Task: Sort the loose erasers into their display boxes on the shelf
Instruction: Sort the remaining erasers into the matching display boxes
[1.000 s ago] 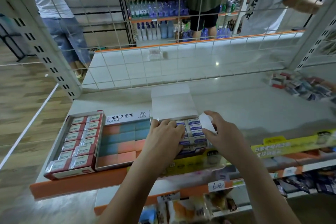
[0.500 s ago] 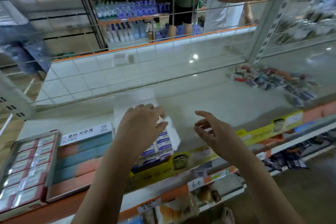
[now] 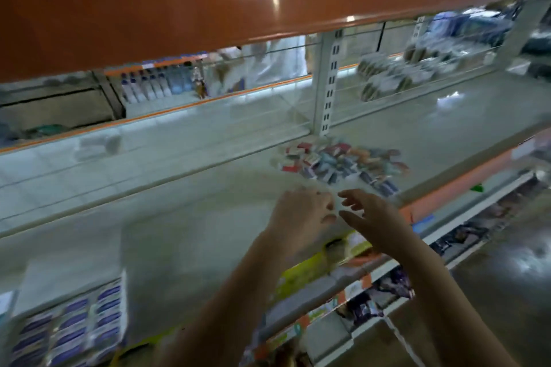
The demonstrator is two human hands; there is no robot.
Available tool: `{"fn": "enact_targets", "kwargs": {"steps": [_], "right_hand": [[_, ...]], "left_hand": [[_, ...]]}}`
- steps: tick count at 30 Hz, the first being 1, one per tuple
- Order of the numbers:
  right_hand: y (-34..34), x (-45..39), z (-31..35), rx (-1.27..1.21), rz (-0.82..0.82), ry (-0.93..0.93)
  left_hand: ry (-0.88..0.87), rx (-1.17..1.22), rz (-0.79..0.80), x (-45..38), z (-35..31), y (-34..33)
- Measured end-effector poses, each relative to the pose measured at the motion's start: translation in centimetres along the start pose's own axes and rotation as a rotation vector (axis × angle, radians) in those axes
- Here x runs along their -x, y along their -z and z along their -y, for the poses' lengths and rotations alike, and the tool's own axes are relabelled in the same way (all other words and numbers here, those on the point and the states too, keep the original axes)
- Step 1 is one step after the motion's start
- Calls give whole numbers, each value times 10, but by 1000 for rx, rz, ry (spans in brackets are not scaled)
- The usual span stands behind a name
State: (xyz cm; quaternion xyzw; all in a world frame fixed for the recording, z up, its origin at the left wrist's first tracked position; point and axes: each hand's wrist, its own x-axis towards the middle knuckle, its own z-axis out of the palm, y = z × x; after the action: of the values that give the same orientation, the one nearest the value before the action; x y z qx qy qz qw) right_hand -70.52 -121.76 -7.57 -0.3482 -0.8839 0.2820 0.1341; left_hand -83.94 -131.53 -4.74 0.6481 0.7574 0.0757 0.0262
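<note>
A heap of loose erasers (image 3: pixel 343 162) in red, blue and white wrappers lies on the pale shelf (image 3: pixel 185 217), to the right near the upright post. My left hand (image 3: pixel 301 213) and my right hand (image 3: pixel 372 217) hover side by side just in front of the heap, fingers loose and spread, holding nothing. At the bottom left stands a display box of blue-and-white erasers (image 3: pixel 71 325). The picture is blurred by motion.
An orange shelf edge (image 3: pixel 179 0) hangs overhead across the top. A white perforated post (image 3: pixel 328 80) stands behind the heap, with wire mesh backing. Yellow and orange price strips (image 3: pixel 325 265) run along the shelf's front edge. Lower shelves with goods lie at the right.
The view has swung right. Both hands left the blue-and-white eraser box and moved right across the shelf toward the loose heap, holding nothing.
</note>
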Motion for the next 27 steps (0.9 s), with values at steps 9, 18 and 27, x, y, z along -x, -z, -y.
{"fn": "enact_targets", "kwargs": {"steps": [9,18,27], "right_hand": [[50,-43,-99,30,-207,-76],[46,-83,-128,98,-268,-143],[57,-94,-137,84,-191,-83]], "left_hand": [[-1,16,12,-105,-48,-42],[34,19,27,-147,-56,-57],[35,-58,-13,-157,-50,-56]]}}
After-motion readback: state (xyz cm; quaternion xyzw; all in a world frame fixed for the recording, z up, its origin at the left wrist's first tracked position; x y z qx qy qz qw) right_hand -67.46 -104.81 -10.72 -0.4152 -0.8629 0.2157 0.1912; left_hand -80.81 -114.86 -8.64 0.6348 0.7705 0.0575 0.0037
